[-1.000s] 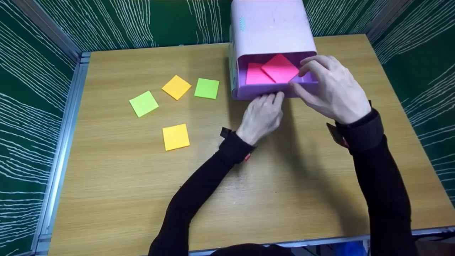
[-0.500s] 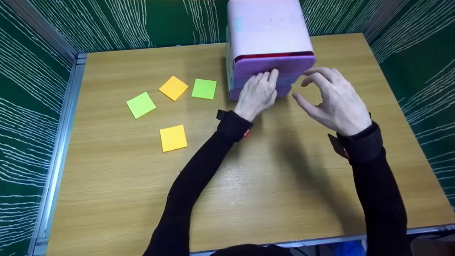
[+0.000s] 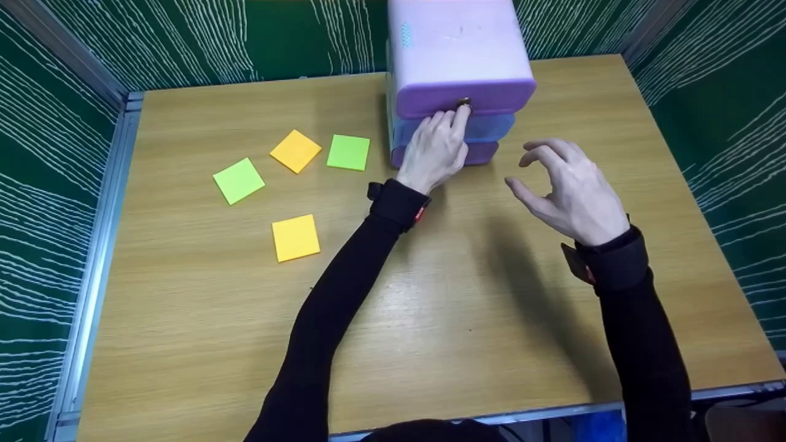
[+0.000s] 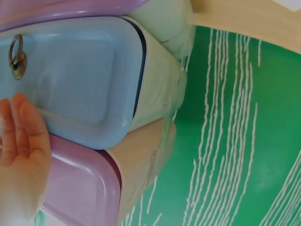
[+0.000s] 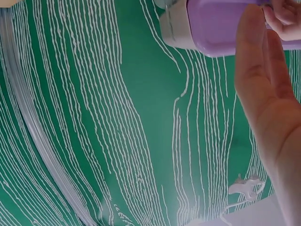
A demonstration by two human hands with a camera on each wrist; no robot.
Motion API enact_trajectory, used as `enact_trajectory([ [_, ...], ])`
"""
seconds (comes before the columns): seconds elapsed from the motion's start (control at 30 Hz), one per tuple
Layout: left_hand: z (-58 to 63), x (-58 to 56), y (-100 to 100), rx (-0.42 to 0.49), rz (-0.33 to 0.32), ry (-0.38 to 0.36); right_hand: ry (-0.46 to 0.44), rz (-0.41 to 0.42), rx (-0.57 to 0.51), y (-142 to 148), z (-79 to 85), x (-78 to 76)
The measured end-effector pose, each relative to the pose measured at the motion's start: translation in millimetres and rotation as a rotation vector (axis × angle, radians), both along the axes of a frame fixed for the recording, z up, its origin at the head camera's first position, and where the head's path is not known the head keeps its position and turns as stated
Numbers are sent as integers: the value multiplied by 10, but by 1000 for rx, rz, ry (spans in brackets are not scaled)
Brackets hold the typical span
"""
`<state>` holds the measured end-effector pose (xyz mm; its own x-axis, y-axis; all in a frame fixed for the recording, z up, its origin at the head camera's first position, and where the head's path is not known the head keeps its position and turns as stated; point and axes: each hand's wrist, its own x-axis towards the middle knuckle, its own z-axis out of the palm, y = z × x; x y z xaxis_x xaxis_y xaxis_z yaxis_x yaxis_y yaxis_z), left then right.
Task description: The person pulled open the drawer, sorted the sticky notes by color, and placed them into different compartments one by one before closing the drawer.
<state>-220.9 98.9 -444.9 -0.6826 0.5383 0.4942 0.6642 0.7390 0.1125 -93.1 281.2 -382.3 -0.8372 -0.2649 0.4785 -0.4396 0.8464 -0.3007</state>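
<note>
A small three-tier drawer cabinet [image 3: 457, 37] stands at the back of the table. Its purple top drawer [image 3: 503, 95] is pushed in flush, above a blue drawer [image 3: 494, 127] and a purple bottom one [image 3: 483, 153]. My left hand [image 3: 431, 147] is against the top drawer's front, its index fingertip at the brass pull [image 3: 464, 100]. The left wrist view, upside down, shows those fingers [image 4: 23, 127] fairly straight, near the blue drawer's ring pull [image 4: 18, 59]. My right hand [image 3: 571, 193] hovers right of the cabinet, fingers loosely bent, holding nothing. The pink notes are hidden inside.
Left of the cabinet lie two green sticky-note pads [image 3: 348, 152] and two yellow-orange pads [image 3: 296, 238] on the wooden table [image 3: 393, 344]. Green panels [image 3: 307, 37] with white streaks enclose the back and sides.
The top drawer, earlier pulled out with pink notes showing, has slid shut under my left hand's push. My right hand has drawn back from the drawer toward me.
</note>
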Motion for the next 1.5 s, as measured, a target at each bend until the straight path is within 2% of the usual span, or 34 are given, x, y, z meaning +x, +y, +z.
enact_trajectory([
  [0.13,-86,69,-76,-2,-1,-7,19,12,-13,22,-142,-8],
  [0.27,-204,127,-170,-3,-15,33,15,25,-17,48,-322,-20],
  [0.4,-329,183,-288,-17,-13,60,-32,14,4,85,-518,-32],
  [0.63,-565,340,-531,-98,-11,8,-128,-13,41,136,-873,-73],
  [0.73,-673,422,-630,-122,-9,-2,-118,-13,63,144,-1032,-92],
  [0.93,-898,601,-798,-115,0,-18,-67,-11,86,132,-1312,-115],
  [1.1,-1060,702,-899,-133,26,-18,-63,-5,117,117,-1499,-120],
  [1.23,-1097,737,-906,-148,30,-14,-70,-7,123,140,-1584,-100],
  [1.37,-1058,763,-930,-155,36,-9,-104,-18,132,139,-1601,-84],
  [1.5,-1015,756,-1066,-154,65,-22,-126,-15,136,60,-1600,-120],
])
